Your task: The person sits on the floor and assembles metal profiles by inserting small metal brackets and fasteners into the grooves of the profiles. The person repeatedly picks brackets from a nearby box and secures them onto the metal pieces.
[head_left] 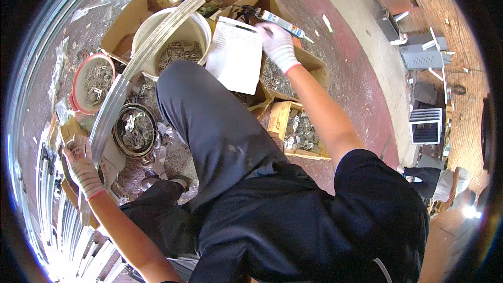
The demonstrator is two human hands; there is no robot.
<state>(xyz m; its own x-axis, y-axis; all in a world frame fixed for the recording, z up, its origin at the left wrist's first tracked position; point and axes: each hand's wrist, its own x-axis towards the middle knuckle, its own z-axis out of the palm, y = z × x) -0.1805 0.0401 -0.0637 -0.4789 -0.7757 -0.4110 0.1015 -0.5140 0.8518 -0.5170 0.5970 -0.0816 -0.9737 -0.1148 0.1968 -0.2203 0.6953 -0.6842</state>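
Seemingly steadying, the left hand (84, 170), fingers loosely apart, is by the lower end of the metal strips (118, 97), grip unclear. Metal pieces (98, 79) lie in the red-rimmed bucket (76, 86), round tin (139, 153) and white bucket (198, 34). At the upper right corner of the paper (236, 55), the right hand (279, 47) curls below a tube (283, 23), pinch unclear; lifting either calls for a firm pinch. The wooden box (277, 118) holds more pieces.

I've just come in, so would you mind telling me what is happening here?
The person's gloved right hand is at a paper sheet beside a sealant tube. The gloved left hand is by the lower end of metal strips, which slant over a bucket of small metal parts. Neither grip is clear.
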